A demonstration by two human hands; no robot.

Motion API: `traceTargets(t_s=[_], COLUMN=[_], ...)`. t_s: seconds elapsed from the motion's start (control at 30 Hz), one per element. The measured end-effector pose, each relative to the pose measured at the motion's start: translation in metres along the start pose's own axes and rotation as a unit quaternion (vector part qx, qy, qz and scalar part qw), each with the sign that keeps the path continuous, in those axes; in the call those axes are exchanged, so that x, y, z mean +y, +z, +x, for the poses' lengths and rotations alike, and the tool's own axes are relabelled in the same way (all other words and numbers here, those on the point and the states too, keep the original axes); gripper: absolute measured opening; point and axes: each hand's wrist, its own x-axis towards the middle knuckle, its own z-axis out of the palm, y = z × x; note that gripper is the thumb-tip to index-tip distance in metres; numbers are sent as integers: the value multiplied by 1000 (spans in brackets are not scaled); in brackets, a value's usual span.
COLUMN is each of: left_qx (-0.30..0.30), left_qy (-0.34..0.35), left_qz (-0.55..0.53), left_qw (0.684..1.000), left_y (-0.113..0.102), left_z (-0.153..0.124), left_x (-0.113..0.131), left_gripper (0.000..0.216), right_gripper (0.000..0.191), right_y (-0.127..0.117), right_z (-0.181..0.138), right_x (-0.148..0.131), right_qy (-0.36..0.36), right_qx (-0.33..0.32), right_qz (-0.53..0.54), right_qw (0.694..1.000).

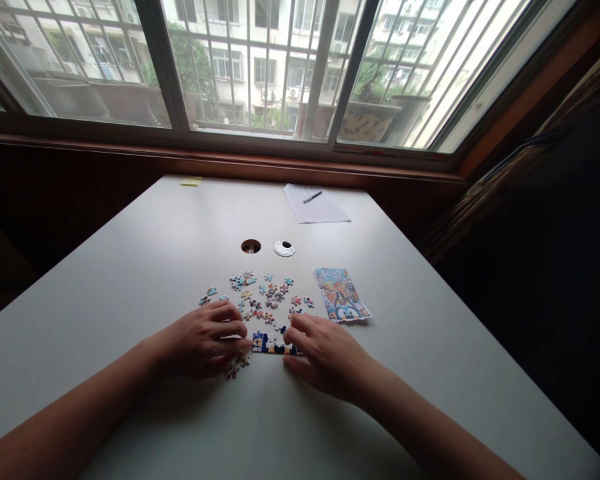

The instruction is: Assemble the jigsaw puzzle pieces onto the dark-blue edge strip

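A short joined strip of dark blue puzzle pieces lies on the white table between my hands. My left hand rests palm down with its fingers stretched toward the strip's left end, fingertips touching it. My right hand lies flat at the strip's right end, its fingers bent over that end. Several loose puzzle pieces are scattered just beyond my hands. A few more pieces sit under my left fingertips.
A colourful picture card lies right of the loose pieces. Farther back are a cable hole, its white cap, a paper sheet with a pen, and a yellow note. A window runs behind the table.
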Motion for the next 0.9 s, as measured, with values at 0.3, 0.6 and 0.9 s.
traceTargets(t_s=[0.3, 0.6, 0.9], left_qx=[-3, -13, -27], left_qy=[0, -3, 0], left_qz=[5, -5, -7], left_qw=[1000, 1000, 1000], left_y=[4, 4, 4], left_z=[0, 4, 3], left_x=[-1, 0, -1], left_gripper=[36, 43, 45], right_gripper=[19, 14, 14], right_y=[16, 26, 30], right_z=[7, 12, 14], right_x=[-8, -11, -12], right_qy=[22, 26, 24], right_qx=[42, 73, 81], right_qz=[14, 24, 24], right_qw=[999, 997, 996])
